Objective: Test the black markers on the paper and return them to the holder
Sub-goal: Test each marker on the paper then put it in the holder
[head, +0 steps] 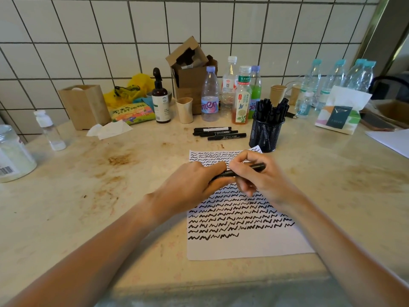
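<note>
One black marker (243,170) sits in the grip, held by two hands, the left hand (194,185) and the right hand (263,176). Under the grip lies one sheet of paper (247,247). Just beyond the grip lie three loose markers (218,133), and beyond and right of it stands one mesh holder (265,136) with a bunch of markers too crowded to count. Farther back stand two paper cups (278,94), one pump bottle (161,100) and one tissue pack (340,111) to the far right.
</note>
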